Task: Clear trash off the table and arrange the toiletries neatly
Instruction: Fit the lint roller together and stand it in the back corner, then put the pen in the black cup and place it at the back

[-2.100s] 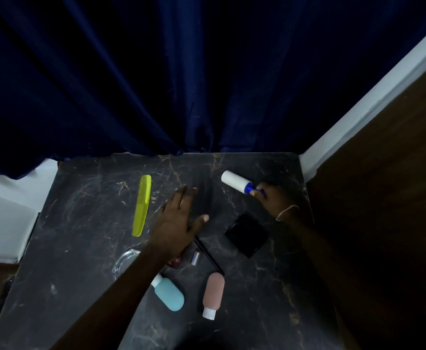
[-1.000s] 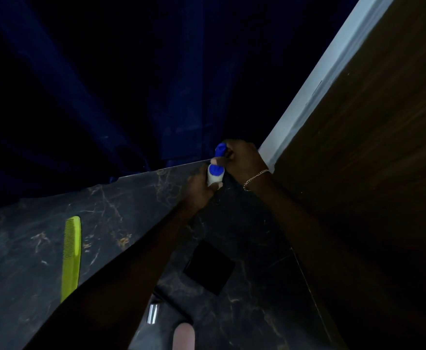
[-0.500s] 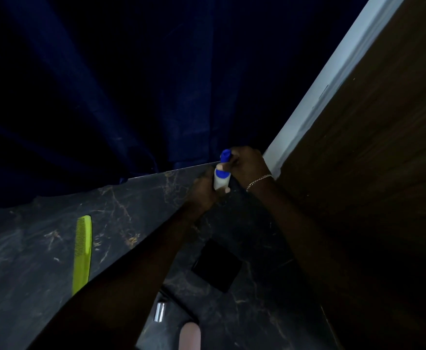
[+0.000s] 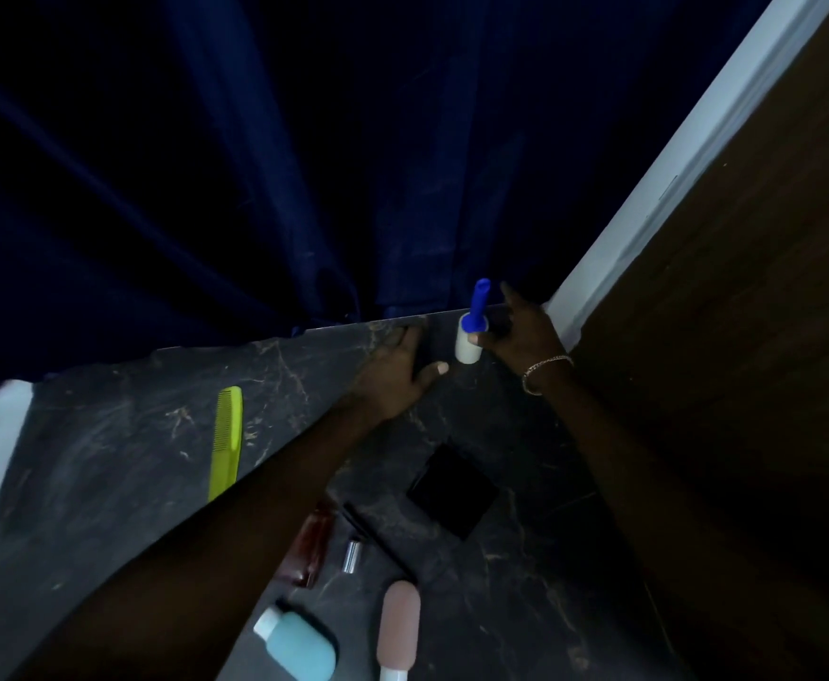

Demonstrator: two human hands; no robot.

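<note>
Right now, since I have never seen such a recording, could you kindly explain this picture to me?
There is no machine here: a person wears one camera on the head, looking down at two bare hands over a dark marble table. The left hand lies flat on the table, fingers straight. The right hand is spread open beside a white roller with a blue handle, standing upright near the far right corner; only the thumb seems to touch it. Nothing is gripped. Also lying there: a yellow-green comb, a black square, a brown bottle, a small silver tube, a pale blue bottle and a pink bottle. A dark blue curtain hangs behind.
</note>
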